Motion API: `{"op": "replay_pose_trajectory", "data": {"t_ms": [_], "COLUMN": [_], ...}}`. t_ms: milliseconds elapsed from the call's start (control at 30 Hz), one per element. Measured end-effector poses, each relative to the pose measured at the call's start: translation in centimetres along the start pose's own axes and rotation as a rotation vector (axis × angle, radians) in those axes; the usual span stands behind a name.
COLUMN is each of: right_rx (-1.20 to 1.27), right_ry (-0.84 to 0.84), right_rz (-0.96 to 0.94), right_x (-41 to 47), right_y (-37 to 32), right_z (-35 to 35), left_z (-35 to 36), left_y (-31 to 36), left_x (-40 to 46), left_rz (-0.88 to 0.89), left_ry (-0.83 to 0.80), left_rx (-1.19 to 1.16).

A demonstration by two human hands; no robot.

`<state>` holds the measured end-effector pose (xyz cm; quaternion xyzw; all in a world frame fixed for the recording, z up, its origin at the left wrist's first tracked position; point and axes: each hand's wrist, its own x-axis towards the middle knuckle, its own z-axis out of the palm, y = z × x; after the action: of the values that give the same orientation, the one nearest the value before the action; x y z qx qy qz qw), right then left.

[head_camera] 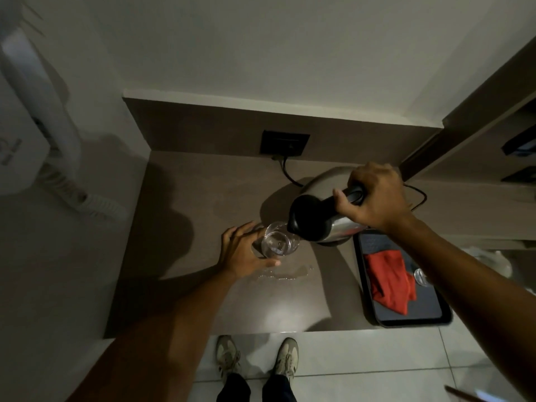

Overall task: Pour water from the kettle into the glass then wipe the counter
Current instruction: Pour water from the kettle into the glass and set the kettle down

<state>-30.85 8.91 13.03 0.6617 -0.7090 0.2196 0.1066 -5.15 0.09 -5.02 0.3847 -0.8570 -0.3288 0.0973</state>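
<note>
Steel and black, the kettle (322,219) is tipped to the left, its spout over the rim of the glass (280,240), and we see our right hand (374,195) wrapped tightly around its black handle. Our left hand (246,252) holds the glass from the left with fingers curled around it, on the brown surface (203,198). A small puddle (287,274) lies just in front of the glass, and a red cloth (388,280) rests in the dark tray (412,322) at the right.
</note>
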Motion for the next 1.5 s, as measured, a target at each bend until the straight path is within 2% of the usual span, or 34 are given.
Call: {"op": "replay_pose_trajectory", "data": {"t_ms": [767, 1233, 1500], "right_rx": [-0.263, -0.349, -0.347], "right_ry": [-0.015, -0.058, -0.158], "right_rz": [-0.260, -0.264, -0.282], "right_x": [1.0, 2.4, 4.0], "right_y": [-3.2, -4.7, -5.1], "right_z": [-2.4, -3.8, -4.6], "left_z": [-0.3, -1.0, 0.0], "left_y": [0.2, 0.7, -0.1], "left_x": [0.0, -0.4, -0.1], "left_rz": [-0.093, -0.098, -0.079], "left_ry": [-0.100, -0.114, -0.091], "left_rx": [0.049, 0.023, 0.059]}}
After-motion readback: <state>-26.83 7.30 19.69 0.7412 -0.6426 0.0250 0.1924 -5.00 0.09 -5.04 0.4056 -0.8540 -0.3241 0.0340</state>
